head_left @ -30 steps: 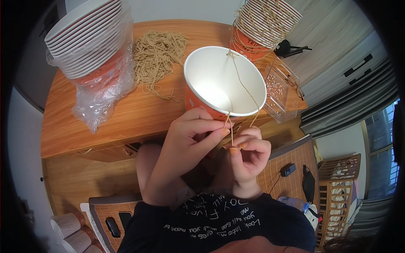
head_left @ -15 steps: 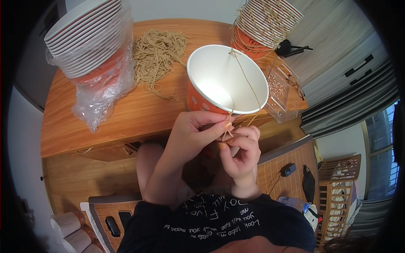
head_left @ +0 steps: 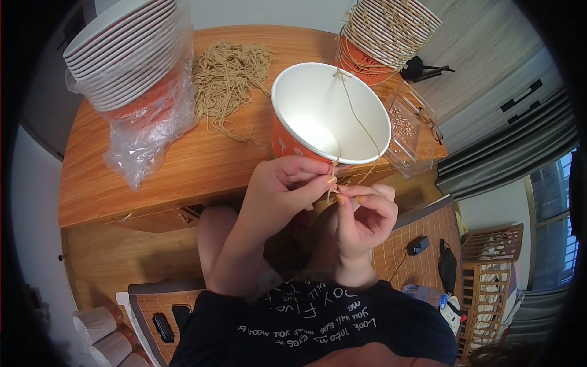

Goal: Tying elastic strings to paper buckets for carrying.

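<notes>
Tan string [head_left: 361,122] pinched in both grips, left hand [head_left: 282,191], right hand [head_left: 362,217] (fingertips closed), paper cup [head_left: 330,113] rim

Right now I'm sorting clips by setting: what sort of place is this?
Probably a room in a home used for piecework. A wooden table holds stacked paper bowls and a pile of twine; nearby are curtains and a wooden crib.

This looks like a room in a home used for handwork. A low wooden table [head_left: 183,171] stands on a wood floor [head_left: 110,263] with woven mats [head_left: 422,232]. Grey curtains [head_left: 513,153] hang by a window [head_left: 553,226], and a wooden baby cot [head_left: 489,275] stands near the table's right corner.
</notes>
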The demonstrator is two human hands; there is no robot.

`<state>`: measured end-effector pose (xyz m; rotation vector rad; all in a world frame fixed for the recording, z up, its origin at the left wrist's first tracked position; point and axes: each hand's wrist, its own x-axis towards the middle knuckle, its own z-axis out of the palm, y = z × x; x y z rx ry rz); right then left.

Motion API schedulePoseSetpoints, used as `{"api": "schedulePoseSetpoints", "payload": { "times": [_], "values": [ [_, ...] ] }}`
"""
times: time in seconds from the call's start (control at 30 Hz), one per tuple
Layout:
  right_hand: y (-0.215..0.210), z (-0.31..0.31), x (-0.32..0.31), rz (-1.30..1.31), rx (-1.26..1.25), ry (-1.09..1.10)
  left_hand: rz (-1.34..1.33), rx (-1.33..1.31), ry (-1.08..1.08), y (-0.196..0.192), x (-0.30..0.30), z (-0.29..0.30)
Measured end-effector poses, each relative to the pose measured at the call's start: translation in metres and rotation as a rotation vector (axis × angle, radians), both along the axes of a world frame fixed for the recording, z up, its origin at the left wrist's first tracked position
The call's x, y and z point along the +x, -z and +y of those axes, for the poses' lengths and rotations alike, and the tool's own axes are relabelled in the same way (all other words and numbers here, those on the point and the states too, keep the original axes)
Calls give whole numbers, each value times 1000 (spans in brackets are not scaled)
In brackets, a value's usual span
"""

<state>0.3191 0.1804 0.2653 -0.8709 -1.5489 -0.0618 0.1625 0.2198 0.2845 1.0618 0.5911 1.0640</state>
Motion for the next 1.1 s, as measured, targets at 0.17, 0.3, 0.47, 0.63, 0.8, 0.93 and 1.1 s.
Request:
{"api": "schedulePoseSetpoints", "payload": {
  "times": [0.17, 0.3, 0.47, 0.63, 0.8, 0.93, 1.1],
  "values": [
    [-2, 1, -7, 92, -2, -88, -59, 58, -48, 0, -2, -8],
    [-4, 2, -5, 77, -8, -89, -113, 49, -6, -8, -2, -9],
    [-11, 1, -7, -50, 7, -98, -56, 65, 75, -8, -8, -9],
    [-9, 3, -16, 122, -34, -132, -116, 57, 68, -3, -8, -8],
    [-13, 10, -12, -7, 22, -78, -33, 116, -90, -2, -9, -10],
    [-18, 15, -13, -39, 96, -49, -5, 140, -177, -5, -9, -15],
    [-28, 20, -18, -39, 131, -35, 162, 380, -516, -12, -3, -24]
  ]
}}
